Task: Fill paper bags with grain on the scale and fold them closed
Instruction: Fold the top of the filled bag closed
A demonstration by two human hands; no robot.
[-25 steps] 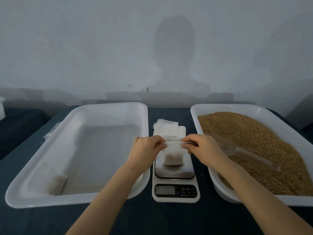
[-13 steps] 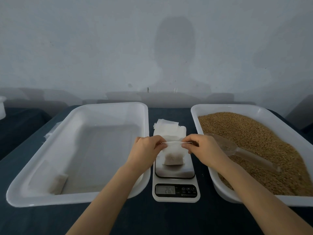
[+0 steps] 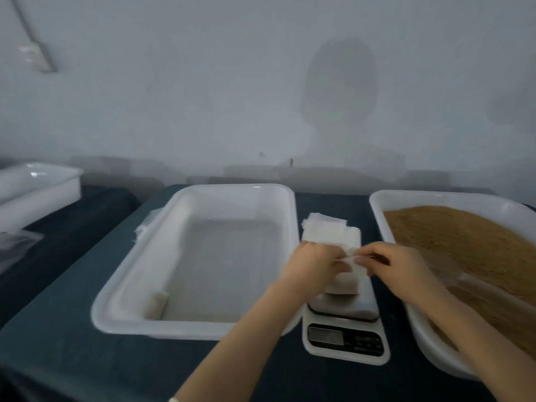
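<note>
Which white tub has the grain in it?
The right tub, beside the scale: it is full of brown grain. The middle tub holds just one small bag; the far-left tub shows no grain.

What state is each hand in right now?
Left hand: closed, pinching the top edge of the paper bag on the scale.
Right hand: closed, pinching the same bag's top edge.

Glossy white plastic tray point(image 3: 185, 216); matt dark cloth table cover point(image 3: 72, 343); thin paper bag point(image 3: 346, 281); granular brown grain point(image 3: 464, 242).
</note>
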